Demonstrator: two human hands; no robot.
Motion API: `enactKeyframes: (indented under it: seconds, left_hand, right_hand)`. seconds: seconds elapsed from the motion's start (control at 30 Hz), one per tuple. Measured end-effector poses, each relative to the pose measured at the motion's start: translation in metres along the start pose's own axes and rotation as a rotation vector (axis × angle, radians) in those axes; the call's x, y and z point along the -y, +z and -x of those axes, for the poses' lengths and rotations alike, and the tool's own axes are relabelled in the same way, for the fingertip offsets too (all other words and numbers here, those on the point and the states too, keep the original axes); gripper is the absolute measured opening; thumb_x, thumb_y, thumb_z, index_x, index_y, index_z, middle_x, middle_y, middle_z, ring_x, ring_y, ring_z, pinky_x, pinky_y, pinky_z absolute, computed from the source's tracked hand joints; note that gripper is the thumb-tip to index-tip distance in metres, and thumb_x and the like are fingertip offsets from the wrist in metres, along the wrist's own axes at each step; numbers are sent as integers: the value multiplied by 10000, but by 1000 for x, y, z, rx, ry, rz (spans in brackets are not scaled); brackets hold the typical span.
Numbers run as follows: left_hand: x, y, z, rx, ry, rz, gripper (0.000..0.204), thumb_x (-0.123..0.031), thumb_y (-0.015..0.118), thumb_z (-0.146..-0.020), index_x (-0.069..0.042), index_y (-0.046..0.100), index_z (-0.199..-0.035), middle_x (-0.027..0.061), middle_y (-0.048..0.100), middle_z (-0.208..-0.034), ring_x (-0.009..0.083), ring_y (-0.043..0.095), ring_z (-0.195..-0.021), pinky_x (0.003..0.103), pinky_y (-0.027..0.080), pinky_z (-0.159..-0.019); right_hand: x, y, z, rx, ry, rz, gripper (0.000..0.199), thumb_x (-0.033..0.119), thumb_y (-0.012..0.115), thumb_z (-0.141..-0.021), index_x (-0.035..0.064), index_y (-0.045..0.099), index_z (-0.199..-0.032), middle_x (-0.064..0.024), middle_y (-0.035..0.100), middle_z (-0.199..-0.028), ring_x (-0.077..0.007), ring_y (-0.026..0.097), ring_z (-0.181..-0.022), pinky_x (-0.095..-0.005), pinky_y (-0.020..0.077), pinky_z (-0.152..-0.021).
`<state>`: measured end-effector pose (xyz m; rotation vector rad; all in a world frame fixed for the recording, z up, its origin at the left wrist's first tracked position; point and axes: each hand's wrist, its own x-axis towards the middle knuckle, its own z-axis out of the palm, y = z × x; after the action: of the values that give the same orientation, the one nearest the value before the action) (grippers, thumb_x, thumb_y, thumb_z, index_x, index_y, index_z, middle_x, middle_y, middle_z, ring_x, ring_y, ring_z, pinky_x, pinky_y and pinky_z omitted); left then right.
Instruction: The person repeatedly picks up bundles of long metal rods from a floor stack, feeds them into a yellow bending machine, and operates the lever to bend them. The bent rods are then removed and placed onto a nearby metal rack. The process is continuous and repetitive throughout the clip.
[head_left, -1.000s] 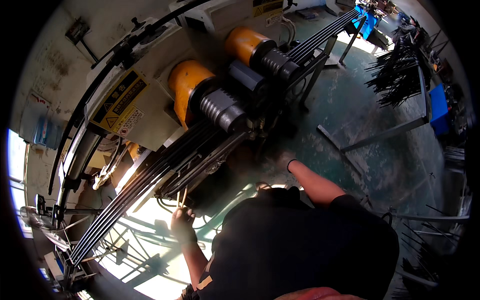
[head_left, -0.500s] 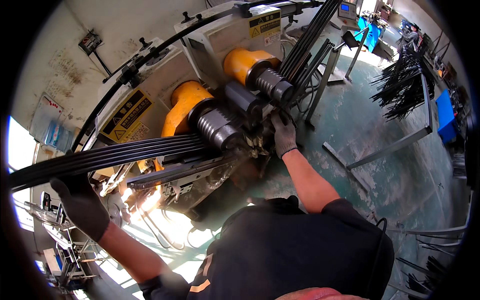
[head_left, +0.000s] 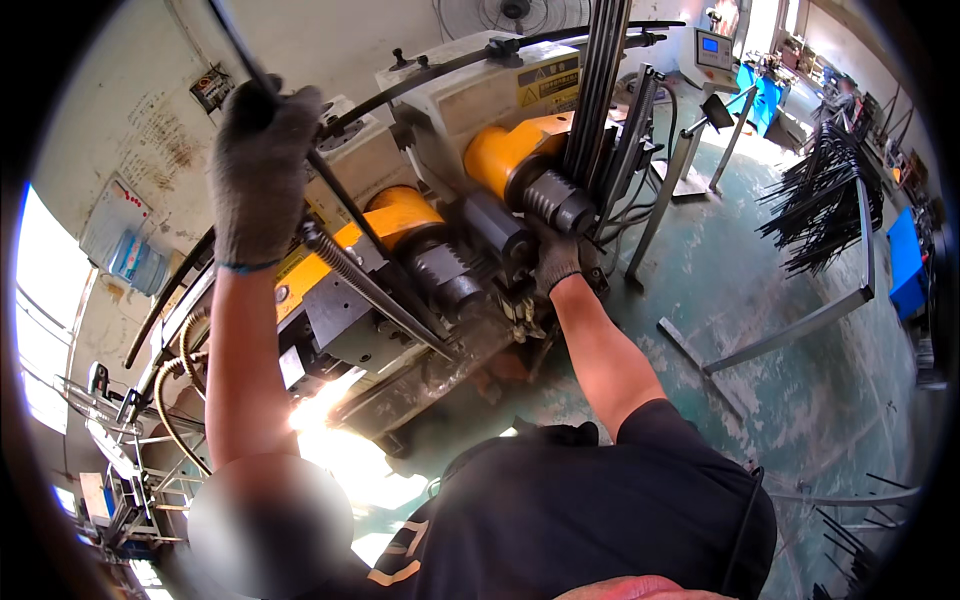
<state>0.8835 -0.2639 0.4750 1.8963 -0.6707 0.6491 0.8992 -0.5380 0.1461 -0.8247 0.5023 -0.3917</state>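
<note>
My left hand (head_left: pixel 265 175), in a grey work glove, is raised at the left with its fingers wrapped round long black rods (head_left: pixel 345 200). Seen nearly edge-on, the rods slope from above the hand down to the left ridged roller (head_left: pixel 445 268) of a bending machine. My right hand (head_left: pixel 557 264), also gloved, reaches in beside the right ridged roller (head_left: pixel 560 198) and a dark cylinder (head_left: pixel 498 232). Its fingers are mostly hidden there, so their grip does not show. More black rods (head_left: pixel 598 90) stand up behind the right roller.
Yellow arms (head_left: pixel 505 155) carry the rollers on a pale machine housing (head_left: pixel 450 88). A spring-wrapped bar (head_left: pixel 375 285) juts out below my left hand. To the right are a metal stand (head_left: pixel 800 335), a hanging bunch of black rods (head_left: pixel 825 200) and a control box (head_left: pixel 708 55).
My left hand has swung up and inward, lifting the left length of the rods from nearly level to steep. The rods at the right stand steeper too. My right hand stays by the rollers.
</note>
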Motion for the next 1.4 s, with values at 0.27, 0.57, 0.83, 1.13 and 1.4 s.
enactKeyframes:
  seconds: [0.27,0.57,0.83,1.13,1.4]
  left_hand:
    - [-7,25,-10,27,-20,-67,460,-321,732,-905,35,617,-1173,47,655,-836,113,616,-729,254,478,-635]
    - [-2,27,-12,26,-31,-57,431,-298,737,-923,19,617,-1189,40,647,-874,127,650,-786,262,497,-661]
    - [-6,27,-9,6,-35,-66,394,-306,734,-923,-9,638,-1164,6,616,-843,90,563,-727,252,472,-647]
    - [-2,29,-9,15,-34,16,382,-281,734,-929,-3,638,-1173,12,621,-875,108,579,-771,270,494,-726]
    - [-14,24,-10,25,-95,-35,462,-307,738,-911,29,632,-1210,58,667,-920,141,661,-838,267,520,-750]
  right_hand:
    - [-21,-23,-29,100,-91,-91,285,106,790,-857,52,680,-1115,-48,688,-895,-166,661,-700,-321,537,-579]
    - [-5,-16,-11,80,-149,-39,429,123,770,-853,-21,633,-1233,-105,683,-1107,-196,655,-941,-337,541,-791]
    - [-2,-16,-8,53,-79,95,484,185,775,-860,-47,627,-1259,-126,691,-1142,-208,661,-959,-341,547,-813]
    - [-2,-18,-6,71,-159,98,511,193,773,-848,-55,623,-1269,-144,690,-1169,-216,669,-988,-341,546,-840]
    - [-12,-13,-9,68,-199,91,502,178,767,-856,-36,615,-1285,-141,682,-1189,-228,661,-1035,-351,535,-882]
